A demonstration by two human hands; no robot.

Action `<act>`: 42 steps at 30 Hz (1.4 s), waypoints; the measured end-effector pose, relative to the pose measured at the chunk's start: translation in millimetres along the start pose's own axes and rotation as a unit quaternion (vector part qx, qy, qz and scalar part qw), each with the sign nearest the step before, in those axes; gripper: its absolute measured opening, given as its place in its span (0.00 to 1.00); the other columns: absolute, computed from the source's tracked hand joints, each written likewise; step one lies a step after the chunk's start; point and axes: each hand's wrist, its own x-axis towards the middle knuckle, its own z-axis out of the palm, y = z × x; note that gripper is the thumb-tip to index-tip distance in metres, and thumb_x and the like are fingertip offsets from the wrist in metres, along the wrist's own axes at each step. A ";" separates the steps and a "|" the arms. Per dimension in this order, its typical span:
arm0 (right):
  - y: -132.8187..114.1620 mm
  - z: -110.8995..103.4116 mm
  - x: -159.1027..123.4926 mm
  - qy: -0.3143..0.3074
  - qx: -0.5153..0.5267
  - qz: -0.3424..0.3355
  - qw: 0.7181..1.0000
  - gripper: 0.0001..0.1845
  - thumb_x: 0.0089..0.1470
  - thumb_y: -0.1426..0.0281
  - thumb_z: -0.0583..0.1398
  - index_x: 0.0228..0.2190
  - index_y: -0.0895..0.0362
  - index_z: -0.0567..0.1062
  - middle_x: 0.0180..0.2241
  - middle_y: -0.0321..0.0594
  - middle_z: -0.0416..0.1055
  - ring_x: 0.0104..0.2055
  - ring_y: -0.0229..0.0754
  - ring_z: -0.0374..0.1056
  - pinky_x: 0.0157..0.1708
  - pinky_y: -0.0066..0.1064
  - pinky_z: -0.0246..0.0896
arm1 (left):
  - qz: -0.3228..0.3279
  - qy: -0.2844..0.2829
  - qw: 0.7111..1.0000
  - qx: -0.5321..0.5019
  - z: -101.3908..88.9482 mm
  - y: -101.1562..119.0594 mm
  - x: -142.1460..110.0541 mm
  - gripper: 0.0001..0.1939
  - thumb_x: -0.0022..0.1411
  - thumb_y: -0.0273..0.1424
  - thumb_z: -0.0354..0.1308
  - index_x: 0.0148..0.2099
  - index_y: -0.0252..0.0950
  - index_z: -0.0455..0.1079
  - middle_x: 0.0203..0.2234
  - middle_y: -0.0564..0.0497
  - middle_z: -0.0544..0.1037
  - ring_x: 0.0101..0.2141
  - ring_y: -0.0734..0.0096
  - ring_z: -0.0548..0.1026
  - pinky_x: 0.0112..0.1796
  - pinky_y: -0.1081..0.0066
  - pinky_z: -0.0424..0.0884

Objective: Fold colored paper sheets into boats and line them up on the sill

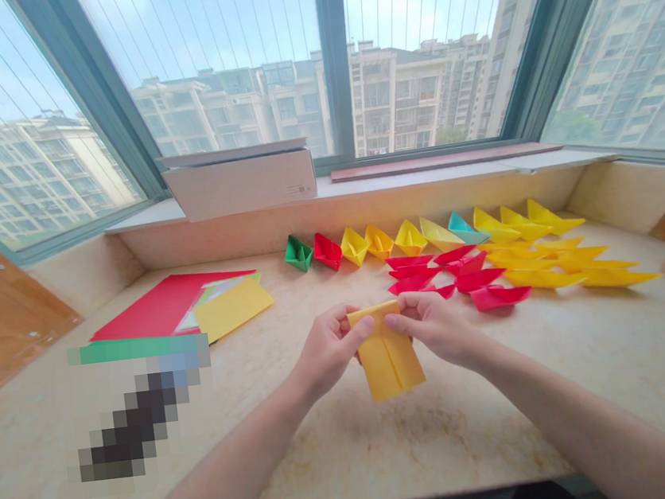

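Note:
A folded sheet of yellow paper [390, 363] is held up over the stone counter, a crease or seam running down its middle. My left hand [334, 341] pinches its top left corner, thumb on the front face. On the top right my right hand [428, 323] grips the same sheet, thumb pressed near the upper edge. The fingers behind the paper are partly hidden. Just beyond my hands lie several red paper boats [470, 266], and to their right several yellow paper boats [556, 264].
Along the back stands a row of paper boats, with a green boat [298, 255] at its left end. Red paper [152, 302] and yellow paper [234, 307] lie at left, beside a pixelated dark object [130, 429]. A white box [246, 183] sits on the windowsill.

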 end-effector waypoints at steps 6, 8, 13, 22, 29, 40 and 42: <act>-1.3 -0.4 -0.5 -0.030 -0.034 0.000 0.999 0.21 0.57 0.52 0.60 0.33 0.59 0.76 0.28 0.37 0.72 0.28 0.37 0.66 0.27 0.28 0.61 | -0.002 0.027 0.994 0.102 -2.2 -1.3 2.1 0.16 0.60 0.40 0.62 0.37 0.30 0.74 0.28 0.49 0.78 0.30 0.69 0.74 0.30 0.73 0.66; -2.1 1.1 -0.7 -0.011 -0.053 -0.019 0.998 0.23 0.59 0.51 0.58 0.30 0.59 0.76 0.25 0.36 0.69 0.26 0.36 0.63 0.26 0.28 0.59 | -0.005 0.020 0.995 0.102 -1.7 -1.2 2.2 0.16 0.60 0.40 0.62 0.39 0.30 0.74 0.29 0.49 0.78 0.31 0.67 0.75 0.31 0.72 0.67; -3.9 3.1 -2.2 0.028 -0.086 -0.048 0.995 0.23 0.59 0.51 0.58 0.28 0.58 0.77 0.23 0.35 0.67 0.25 0.37 0.61 0.25 0.28 0.55 | -0.003 0.015 0.996 0.092 -1.1 -2.1 2.3 0.16 0.58 0.41 0.63 0.37 0.31 0.74 0.29 0.49 0.78 0.30 0.67 0.75 0.30 0.73 0.67; -7.7 -0.9 -5.8 -0.047 -0.157 -0.057 0.985 0.23 0.60 0.55 0.58 0.22 0.58 0.75 0.20 0.34 0.65 0.23 0.35 0.59 0.22 0.27 0.50 | -0.027 -0.069 0.988 0.138 0.6 1.3 -1.6 0.20 0.59 0.44 0.61 0.28 0.30 0.72 0.19 0.54 0.70 0.22 0.76 0.67 0.22 0.77 0.59; -10.6 -4.7 -2.9 -0.115 -0.041 0.020 0.992 0.18 0.54 0.59 0.65 0.41 0.58 0.76 0.34 0.42 0.77 0.31 0.41 0.72 0.26 0.29 0.68 | 0.042 0.123 0.990 0.052 2.1 2.9 2.5 0.18 0.63 0.44 0.58 0.41 0.32 0.69 0.28 0.49 0.78 0.24 0.71 0.75 0.22 0.74 0.70; -5.5 -10.1 2.6 0.103 -0.017 -0.053 0.993 0.13 0.51 0.63 0.67 0.37 0.57 0.78 0.37 0.42 0.79 0.37 0.44 0.74 0.37 0.34 0.69 | -0.008 -0.048 0.998 0.049 6.2 -0.3 -1.9 0.16 0.58 0.38 0.64 0.43 0.31 0.72 0.33 0.47 0.78 0.30 0.69 0.76 0.28 0.72 0.74; -4.9 -6.1 0.3 0.101 -0.045 -0.056 0.992 0.12 0.52 0.65 0.66 0.38 0.57 0.78 0.37 0.41 0.79 0.36 0.44 0.74 0.35 0.34 0.69 | -0.018 -0.079 0.996 0.042 7.1 -0.6 -2.4 0.17 0.60 0.39 0.62 0.45 0.31 0.73 0.33 0.46 0.79 0.30 0.69 0.76 0.28 0.73 0.73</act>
